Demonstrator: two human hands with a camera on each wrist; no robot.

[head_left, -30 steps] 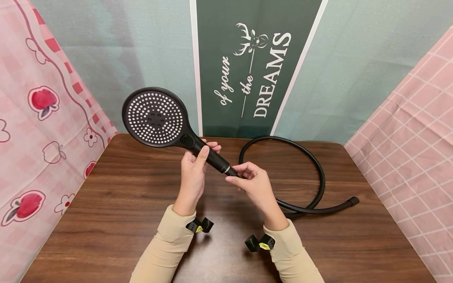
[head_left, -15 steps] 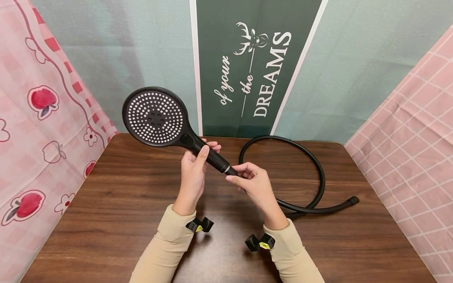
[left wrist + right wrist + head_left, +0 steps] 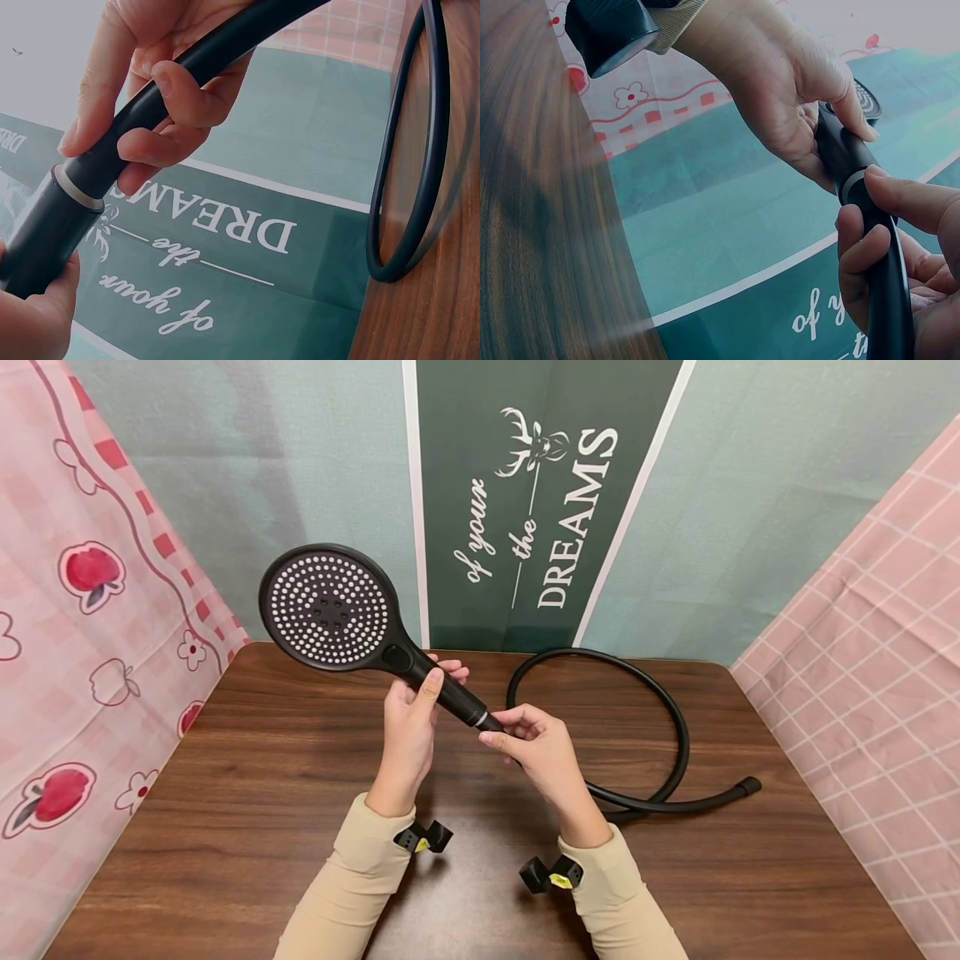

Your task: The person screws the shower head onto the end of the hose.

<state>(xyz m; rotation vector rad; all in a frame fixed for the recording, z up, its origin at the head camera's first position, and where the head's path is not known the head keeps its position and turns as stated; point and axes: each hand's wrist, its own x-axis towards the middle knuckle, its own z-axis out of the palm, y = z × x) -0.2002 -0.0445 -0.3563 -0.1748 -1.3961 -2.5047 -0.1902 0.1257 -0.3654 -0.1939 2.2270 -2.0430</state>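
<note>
A black shower head (image 3: 330,608) with white nozzles is held up over the table, its spray face toward the head camera. My left hand (image 3: 411,727) grips its handle, thumb on top. At the handle's lower end, my right hand (image 3: 536,747) pinches the end fitting of a black hose (image 3: 112,154). A thin pale ring (image 3: 73,189) shows between handle and fitting in the left wrist view. Handle and fitting are in line and meet at that ring; whether threads are engaged is hidden. In the right wrist view, the right fingers curl round the hose fitting (image 3: 870,206).
The rest of the hose (image 3: 678,727) loops on the wooden table (image 3: 262,827) to the right, its free end (image 3: 748,787) pointing right. Behind the table hangs a green cloth (image 3: 487,618) with lettering. Patterned pink cloths (image 3: 885,652) flank both sides.
Almost nothing differs. The shower head and left hand hold their place; the right fingers on the hose fitting shift only very slightly.
</note>
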